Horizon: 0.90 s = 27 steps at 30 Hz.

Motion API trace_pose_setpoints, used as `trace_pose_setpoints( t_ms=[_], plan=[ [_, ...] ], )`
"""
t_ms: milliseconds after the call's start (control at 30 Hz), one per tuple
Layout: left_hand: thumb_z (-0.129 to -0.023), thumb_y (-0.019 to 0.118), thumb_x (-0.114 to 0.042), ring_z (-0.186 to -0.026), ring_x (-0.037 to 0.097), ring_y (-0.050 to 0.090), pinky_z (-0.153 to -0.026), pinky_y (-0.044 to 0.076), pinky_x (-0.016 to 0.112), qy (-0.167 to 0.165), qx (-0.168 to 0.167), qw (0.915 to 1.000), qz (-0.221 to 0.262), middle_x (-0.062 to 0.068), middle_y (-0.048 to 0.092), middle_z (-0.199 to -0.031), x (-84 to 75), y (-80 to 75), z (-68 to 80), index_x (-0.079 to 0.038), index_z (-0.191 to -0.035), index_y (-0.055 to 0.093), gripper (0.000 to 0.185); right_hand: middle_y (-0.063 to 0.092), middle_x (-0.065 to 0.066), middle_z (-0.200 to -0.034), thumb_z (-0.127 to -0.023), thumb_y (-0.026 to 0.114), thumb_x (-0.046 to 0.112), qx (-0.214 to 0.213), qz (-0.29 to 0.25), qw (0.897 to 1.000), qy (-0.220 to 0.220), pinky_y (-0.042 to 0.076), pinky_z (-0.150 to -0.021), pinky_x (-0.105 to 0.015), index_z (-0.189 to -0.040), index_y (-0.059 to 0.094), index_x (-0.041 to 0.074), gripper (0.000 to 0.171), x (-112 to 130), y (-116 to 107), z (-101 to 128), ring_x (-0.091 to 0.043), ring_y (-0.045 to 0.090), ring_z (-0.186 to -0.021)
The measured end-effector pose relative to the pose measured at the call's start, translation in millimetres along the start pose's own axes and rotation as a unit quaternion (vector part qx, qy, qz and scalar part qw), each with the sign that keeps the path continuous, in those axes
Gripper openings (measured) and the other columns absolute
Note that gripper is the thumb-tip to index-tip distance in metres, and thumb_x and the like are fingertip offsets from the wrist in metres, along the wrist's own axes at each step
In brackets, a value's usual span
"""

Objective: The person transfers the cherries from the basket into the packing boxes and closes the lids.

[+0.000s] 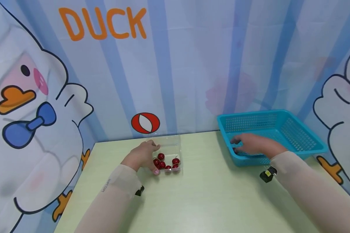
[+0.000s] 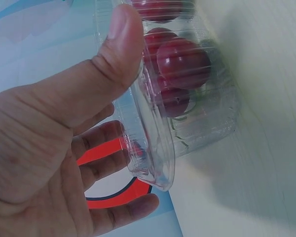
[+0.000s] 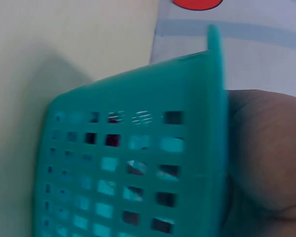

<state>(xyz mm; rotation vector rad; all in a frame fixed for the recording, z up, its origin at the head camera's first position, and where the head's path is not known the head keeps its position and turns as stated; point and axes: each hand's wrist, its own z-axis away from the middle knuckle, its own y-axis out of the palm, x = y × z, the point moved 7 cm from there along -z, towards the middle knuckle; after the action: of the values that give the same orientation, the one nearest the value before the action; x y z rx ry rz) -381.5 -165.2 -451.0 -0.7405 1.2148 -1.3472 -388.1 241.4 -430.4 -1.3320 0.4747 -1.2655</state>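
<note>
steadying a clear plastic punnet [image 1: 169, 154] of red cherries [image 1: 164, 162] with the left hand [image 1: 142, 156], thumb [image 2: 119, 45] pressed on the near wall and fingers [image 2: 104, 139] curled round the far side, so pinching the container's left edge. sitting on the pale green table [image 1: 192, 194], near the back wall, lid open. judging the step as bracing the punnet while the basket gets brought over: best kept light on the thin plastic, flat on the table, no tilting, or the fruit rolls out.

gripping the near-left rim of the teal mesh basket [image 1: 272, 134] with the right hand [image 1: 250, 144], fingers hooked over the edge and into the basket, palm outside against the wall [image 3: 138, 163]. well to the right of the punnet, apart from it. sliding rather than lifting looks safer, pulling by the rim evenly.

both forearms in pale sleeves, stretched forward from below, left angled inward, right angled inward too, wrists low, close to the tabletop.
</note>
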Motion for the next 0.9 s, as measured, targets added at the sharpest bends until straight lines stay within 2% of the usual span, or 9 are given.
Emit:
trace_pose_setpoints(
  t_ms=[167, 300, 367, 433, 533, 633, 900],
  plan=[
    [-0.074, 0.109, -0.035, -0.158, 0.037, 0.047, -0.117, 0.06, 0.062, -0.001, -0.004, 1.0, 0.007, 0.01, 0.049, -0.173, 1.3, -0.2, -0.9, -0.025, -0.175, 0.046, 0.119, 0.064, -0.031, -0.156, -0.113, 0.064, 0.013, 0.036, 0.005, 0.999, -0.011, 0.062, -0.104, -0.059, -0.154, 0.064, -0.003, 0.044, -6.3, 10.0, -6.3, -0.054, 0.059, -0.147],
    [-0.073, 0.109, -0.035, -0.158, 0.037, 0.048, -0.118, 0.06, 0.061, -0.001, -0.005, 1.0, 0.002, 0.01, 0.05, -0.172, 1.6, -1.5, 0.0, -0.025, -0.175, 0.047, 0.12, 0.067, -0.028, -0.153, -0.112, 0.063, 0.011, 0.049, 0.007, 0.999, -0.013, 0.063, -0.106, -0.06, -0.153, 0.065, -0.004, 0.044, -5.8, 11.7, -12.0, -0.051, 0.063, -0.143],
    [-0.073, 0.109, -0.035, -0.158, 0.037, 0.048, -0.118, 0.06, 0.061, -0.001, -0.005, 1.0, 0.004, 0.01, 0.049, -0.173, 1.7, -1.5, 0.1, -0.025, -0.175, 0.047, 0.12, 0.071, -0.026, -0.148, -0.11, 0.064, 0.009, 0.052, 0.007, 0.998, -0.014, 0.064, -0.104, -0.058, -0.148, 0.068, -0.003, 0.04, -5.5, 12.7, -14.5, -0.046, 0.068, -0.137],
    [-0.073, 0.109, -0.035, -0.158, 0.037, 0.047, -0.118, 0.06, 0.061, -0.001, -0.005, 1.0, 0.006, 0.01, 0.049, -0.173, 1.8, -1.0, -0.1, -0.025, -0.175, 0.047, 0.12, 0.074, -0.021, -0.138, -0.109, 0.064, 0.006, 0.058, 0.002, 0.998, -0.012, 0.063, -0.095, -0.051, -0.137, 0.072, -0.001, 0.03, -6.3, 14.6, -17.1, -0.038, 0.071, -0.122],
    [-0.073, 0.109, -0.035, -0.159, 0.036, 0.047, -0.119, 0.059, 0.061, 0.0, -0.005, 1.0, 0.008, 0.009, 0.049, -0.173, 0.9, -0.9, 0.2, -0.025, -0.175, 0.047, 0.12, 0.074, -0.014, -0.121, -0.107, 0.063, 0.0, 0.062, -0.006, 0.998, -0.007, 0.053, -0.082, -0.042, -0.12, 0.072, 0.004, 0.017, -8.6, 18.1, -20.9, -0.027, 0.064, -0.101],
    [-0.073, 0.11, -0.035, -0.159, 0.036, 0.047, -0.12, 0.058, 0.062, 0.0, -0.004, 1.0, 0.007, 0.009, 0.049, -0.173, 0.2, -1.6, 1.1, -0.025, -0.174, 0.047, 0.12, 0.068, -0.009, -0.106, -0.105, 0.061, -0.004, 0.061, -0.013, 0.998, 0.003, 0.043, -0.077, -0.04, -0.109, 0.068, 0.007, 0.013, -11.0, 20.9, -24.7, -0.024, 0.054, -0.09],
    [-0.073, 0.11, -0.034, -0.159, 0.037, 0.047, -0.119, 0.059, 0.063, -0.004, -0.002, 0.9999, 0.013, 0.01, 0.049, -0.173, -0.4, -2.1, 4.0, -0.026, -0.174, 0.047, 0.12, 0.06, -0.007, -0.095, -0.105, 0.059, -0.007, 0.054, -0.012, 0.998, 0.015, 0.04, -0.073, -0.038, -0.101, 0.065, 0.01, 0.018, -16.0, 25.3, -31.0, -0.02, 0.044, -0.079]
  ],
)
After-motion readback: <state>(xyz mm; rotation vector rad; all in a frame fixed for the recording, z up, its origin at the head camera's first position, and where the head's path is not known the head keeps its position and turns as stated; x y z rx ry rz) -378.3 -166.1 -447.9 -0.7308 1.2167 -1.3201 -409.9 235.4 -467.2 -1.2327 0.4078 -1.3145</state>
